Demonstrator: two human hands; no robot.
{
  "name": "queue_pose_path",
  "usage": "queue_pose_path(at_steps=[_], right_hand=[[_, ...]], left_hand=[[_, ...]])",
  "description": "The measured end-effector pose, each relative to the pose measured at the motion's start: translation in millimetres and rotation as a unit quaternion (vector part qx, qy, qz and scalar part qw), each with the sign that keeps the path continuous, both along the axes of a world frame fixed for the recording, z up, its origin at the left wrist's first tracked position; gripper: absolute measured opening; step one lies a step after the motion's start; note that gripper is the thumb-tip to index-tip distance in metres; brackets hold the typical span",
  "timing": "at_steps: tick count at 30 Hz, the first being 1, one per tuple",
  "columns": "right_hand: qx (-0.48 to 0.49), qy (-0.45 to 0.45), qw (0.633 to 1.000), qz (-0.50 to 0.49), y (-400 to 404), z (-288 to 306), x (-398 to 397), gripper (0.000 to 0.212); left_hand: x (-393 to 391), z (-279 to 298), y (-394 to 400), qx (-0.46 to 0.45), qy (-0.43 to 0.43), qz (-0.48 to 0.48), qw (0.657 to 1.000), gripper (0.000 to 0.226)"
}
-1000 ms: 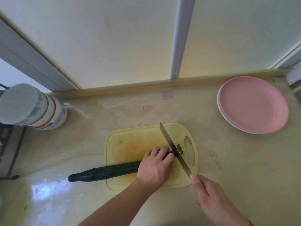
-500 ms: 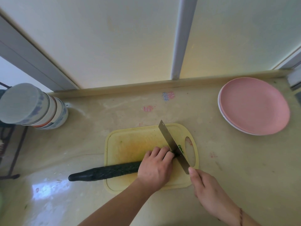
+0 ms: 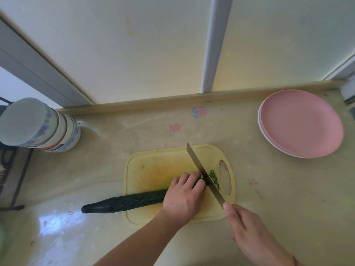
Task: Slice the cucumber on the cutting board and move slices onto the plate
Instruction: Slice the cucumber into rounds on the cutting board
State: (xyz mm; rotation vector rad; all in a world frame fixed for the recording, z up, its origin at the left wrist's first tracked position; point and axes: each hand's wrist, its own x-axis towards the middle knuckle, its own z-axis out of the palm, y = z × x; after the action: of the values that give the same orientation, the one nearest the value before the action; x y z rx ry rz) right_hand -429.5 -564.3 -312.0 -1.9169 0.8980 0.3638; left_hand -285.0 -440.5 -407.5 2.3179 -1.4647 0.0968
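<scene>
Head view is showing the right hand (image 3: pixel 249 235) gripping the knife (image 3: pixel 203 174) while the left hand (image 3: pixel 184 196), fingers curled, is pinning the cucumber (image 3: pixel 124 203) on the cutting board (image 3: pixel 153 167). A few slices (image 3: pixel 214 178) are lying beside the blade; most is remaining uncut. Farther off, the plate (image 3: pixel 301 123) is holding none.

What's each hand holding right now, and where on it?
Left hand grips the cucumber beside its cut end. Right hand holds the knife by its handle.

Soft daylight through the frosted window (image 3: pixel 153 45); counter (image 3: pixel 57 223) glare lower left (edges bow, wide-angle).
</scene>
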Motion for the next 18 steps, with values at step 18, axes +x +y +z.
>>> queue_pose_path(at_steps=[18], right_hand=[[0.0,-0.006,1.0,-0.008,0,-9,12,0.055]], left_hand=[[0,4,0,-0.012,0.024,0.007,1.0,0.014]])
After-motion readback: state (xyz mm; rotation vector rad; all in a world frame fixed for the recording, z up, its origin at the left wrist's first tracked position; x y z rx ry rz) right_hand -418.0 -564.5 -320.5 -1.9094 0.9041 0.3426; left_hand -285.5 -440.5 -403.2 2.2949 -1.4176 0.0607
